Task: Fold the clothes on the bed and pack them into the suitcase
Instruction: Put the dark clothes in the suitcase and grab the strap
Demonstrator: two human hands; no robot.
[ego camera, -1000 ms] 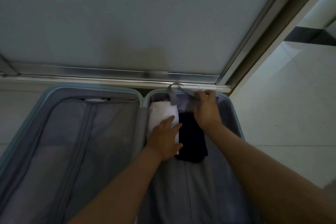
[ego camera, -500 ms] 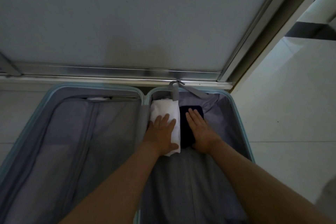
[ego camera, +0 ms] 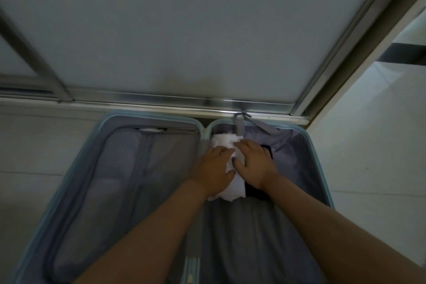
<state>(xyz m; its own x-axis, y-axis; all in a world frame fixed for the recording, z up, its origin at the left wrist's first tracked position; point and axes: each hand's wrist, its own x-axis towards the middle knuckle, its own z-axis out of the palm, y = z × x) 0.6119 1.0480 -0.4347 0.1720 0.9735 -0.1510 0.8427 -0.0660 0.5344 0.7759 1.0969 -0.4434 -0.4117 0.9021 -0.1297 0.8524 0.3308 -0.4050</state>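
A person kneels over an open suitcase (ego camera: 149, 115) on a pale tiled floor (ego camera: 373, 168), settling a folded white garment (ego camera: 235, 188) into the far left corner of its right-hand half. The left hand (ego camera: 213, 169) lies flat on the bundle with its fingers straight and together. The right hand (ego camera: 254, 163) lies beside it, fingers spread and loosely straight across the white cloth and a dark garment (ego camera: 257, 193) that sits touching it on the right. Neither hand grips anything; both press down.

The cloth looks light, soft and limp, and would likely spring out of its fold if lifted by one edge. It is probably best taken from both sides, or scooped from under the fold.

A grey strap (ego camera: 238, 127) hangs over the case's far rim just above the clothes. The case's left half shows a zipped lining panel (ego camera: 129, 180). The case lies against the metal track (ego camera: 161, 99) of a frosted sliding door (ego camera: 161, 30) in dim light. The bed is out of view.
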